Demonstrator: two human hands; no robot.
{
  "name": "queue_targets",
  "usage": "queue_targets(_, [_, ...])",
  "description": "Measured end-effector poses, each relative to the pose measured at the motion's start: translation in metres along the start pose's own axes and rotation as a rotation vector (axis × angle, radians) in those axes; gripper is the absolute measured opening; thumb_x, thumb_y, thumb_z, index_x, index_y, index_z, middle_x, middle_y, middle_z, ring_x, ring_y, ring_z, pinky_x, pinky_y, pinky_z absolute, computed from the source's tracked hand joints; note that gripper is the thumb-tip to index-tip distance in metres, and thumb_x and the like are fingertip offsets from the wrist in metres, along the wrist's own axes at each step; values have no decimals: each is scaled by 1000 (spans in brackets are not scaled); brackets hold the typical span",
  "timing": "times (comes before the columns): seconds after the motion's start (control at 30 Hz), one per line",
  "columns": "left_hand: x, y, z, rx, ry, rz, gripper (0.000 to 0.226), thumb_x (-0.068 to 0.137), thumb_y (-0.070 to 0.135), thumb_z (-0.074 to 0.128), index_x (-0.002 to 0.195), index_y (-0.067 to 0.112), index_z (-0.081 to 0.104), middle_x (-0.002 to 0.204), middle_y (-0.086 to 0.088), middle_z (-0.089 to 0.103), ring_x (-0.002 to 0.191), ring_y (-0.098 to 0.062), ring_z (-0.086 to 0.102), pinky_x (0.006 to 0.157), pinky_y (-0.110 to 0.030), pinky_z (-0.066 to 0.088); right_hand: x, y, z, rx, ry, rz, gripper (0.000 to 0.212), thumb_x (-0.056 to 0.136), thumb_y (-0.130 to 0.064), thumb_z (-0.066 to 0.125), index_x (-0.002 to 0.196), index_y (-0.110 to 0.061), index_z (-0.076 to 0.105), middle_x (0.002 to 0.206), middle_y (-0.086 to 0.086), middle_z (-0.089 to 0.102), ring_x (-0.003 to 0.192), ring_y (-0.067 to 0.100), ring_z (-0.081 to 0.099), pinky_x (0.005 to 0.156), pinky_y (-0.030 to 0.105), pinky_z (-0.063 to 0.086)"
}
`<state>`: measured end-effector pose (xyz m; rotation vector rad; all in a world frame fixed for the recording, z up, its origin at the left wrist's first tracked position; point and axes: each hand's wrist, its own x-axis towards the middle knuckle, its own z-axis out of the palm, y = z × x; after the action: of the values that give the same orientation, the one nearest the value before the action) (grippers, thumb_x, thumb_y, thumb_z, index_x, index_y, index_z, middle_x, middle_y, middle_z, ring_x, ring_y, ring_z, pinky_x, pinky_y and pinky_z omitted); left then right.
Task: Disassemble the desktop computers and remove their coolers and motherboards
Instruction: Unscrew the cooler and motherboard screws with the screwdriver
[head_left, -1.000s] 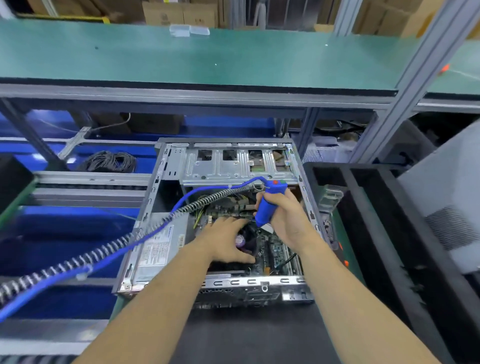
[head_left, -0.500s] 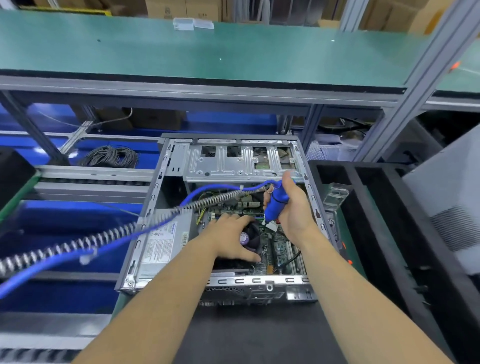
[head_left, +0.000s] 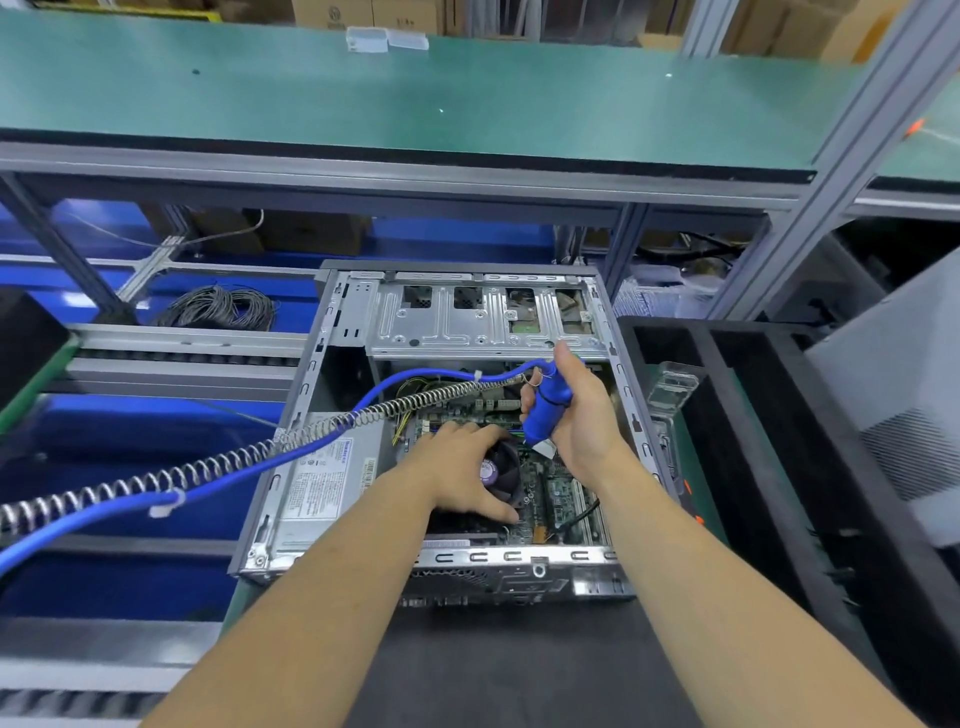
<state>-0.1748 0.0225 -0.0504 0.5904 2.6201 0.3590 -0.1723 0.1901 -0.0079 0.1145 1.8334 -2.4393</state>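
Observation:
An open desktop case (head_left: 291, 499) lies flat on the bench in front of me. Inside it sits the green motherboard (head_left: 558, 493) with a round black cooler fan (head_left: 501, 467) on it. My left hand (head_left: 462, 470) grips the cooler, fingers curled over its top and thumb at its near edge. My right hand (head_left: 582, 415) holds a blue powered screwdriver (head_left: 545, 410) upright just right of the cooler, its tip hidden low behind the hand. A blue hose with a coiled spring (head_left: 234, 462) runs from the tool out to the left.
A silver power supply (head_left: 317, 483) fills the case's left side, and a drive cage (head_left: 483, 322) spans the far end. Black trays (head_left: 753, 467) stand to the right. A green shelf (head_left: 415, 98) hangs overhead. A cable coil (head_left: 218, 309) lies at the back left.
My right hand has lifted the screwdriver slightly up and away from the board. The left hand stays on the cooler. My view has tilted a little.

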Motion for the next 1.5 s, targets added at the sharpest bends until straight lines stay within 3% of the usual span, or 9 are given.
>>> queue_targets(0.17, [0,-1,0,16,1,-12,107,54,72,80,143,28,39,138,4,52,127,-25,43,102,-47,43,2,4,1,-67,-43,-12,46,76,-69,59,66,-26,70,66,2,59,63,19,52,73,38,42])
queue_targets(0.3, [1,-2,0,-3,21,-38,97,48,72,80,127,25,50,126,5,60,119,-22,52,95,-45,49,3,7,8,-203,-87,-14,50,74,-66,63,76,-16,61,63,1,60,63,20,54,70,35,42])
queue_targets(0.43, [1,-2,0,-15,42,-36,99,47,72,80,129,26,50,126,5,62,117,-23,56,94,-43,50,6,9,0,-131,-30,-58,31,74,-58,61,64,-29,66,61,-1,60,60,23,52,73,40,42])
queue_targets(0.57, [0,0,-2,-13,52,-41,100,47,72,80,131,26,49,127,7,63,116,-22,59,92,-42,52,6,11,-1,-142,-29,-70,31,75,-59,59,63,-31,62,65,3,59,60,23,51,72,39,43])
queue_targets(0.8, [-1,1,-2,-26,29,-39,102,47,73,80,132,26,48,130,7,61,119,-21,56,95,-43,51,7,13,2,-146,-43,-28,65,68,-78,66,78,-14,58,67,7,55,61,21,50,70,37,42])
queue_targets(0.93, [0,0,-2,-42,27,-40,103,49,73,80,133,24,48,132,4,59,121,-22,54,98,-43,49,6,13,0,-157,-73,-25,49,74,-66,61,74,-16,58,67,9,52,59,22,50,71,37,41])
queue_targets(1.1, [0,0,2,-147,37,-41,98,53,62,87,133,23,48,131,7,59,118,-17,56,85,-26,40,7,10,1,-167,-76,-28,36,72,-54,57,67,-19,57,60,6,52,55,23,48,64,32,42])
queue_targets(1.23, [-1,2,0,-133,41,-48,98,51,62,87,134,25,48,131,9,60,120,-18,57,95,-39,51,9,11,-3,-135,-88,-54,34,72,-52,54,63,-19,57,55,5,54,52,22,48,59,28,44])
queue_targets(1.5, [-3,5,-7,-51,11,-41,104,54,65,84,142,26,47,138,5,58,128,-24,52,102,-47,47,7,12,2,-147,-102,-41,52,76,-67,58,71,-15,57,63,13,53,57,23,48,69,35,42])
